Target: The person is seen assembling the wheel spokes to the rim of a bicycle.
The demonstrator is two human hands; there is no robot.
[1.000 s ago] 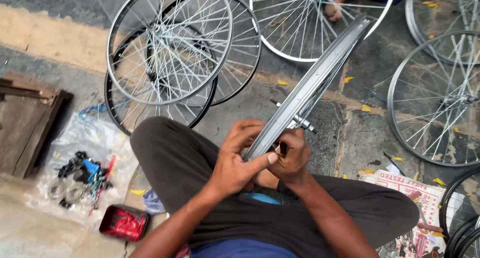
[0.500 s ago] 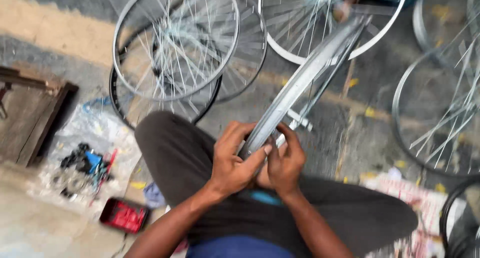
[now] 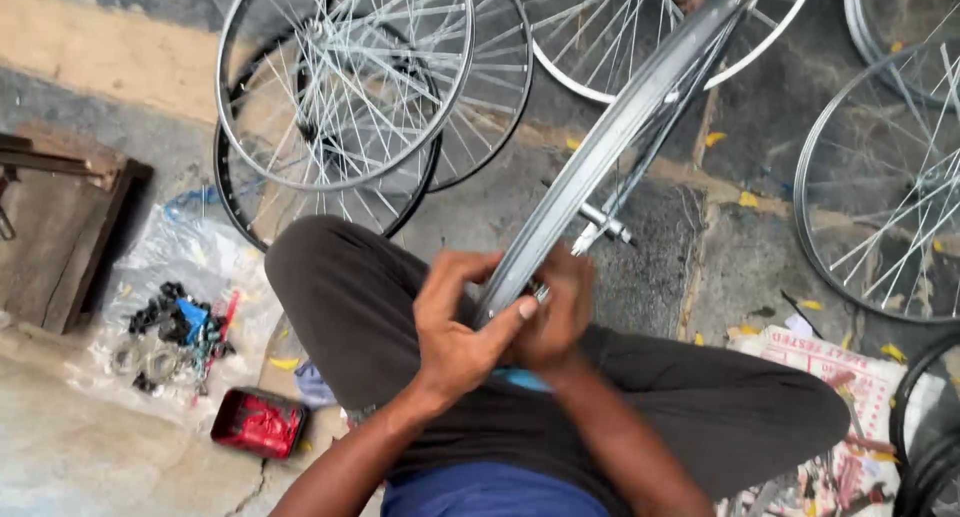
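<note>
Wheel rim stands edge-on over my lap, running far right to near. Left hand wraps its near edge, thumb pressed on; right hand closes behind it. Stiff, light, likely slick metal; spokes bend, so I judge the rim the better grip.

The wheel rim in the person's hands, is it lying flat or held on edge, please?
On edge: the wheel rim shows as a narrow band slanting up from both hands, left hand and right hand.

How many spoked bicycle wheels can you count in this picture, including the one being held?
6, possibly more hidden: held wheel edge-on between left hand and right hand; two overlapping upper left; one top centre; one right; one top-right corner, cut off.
</note>
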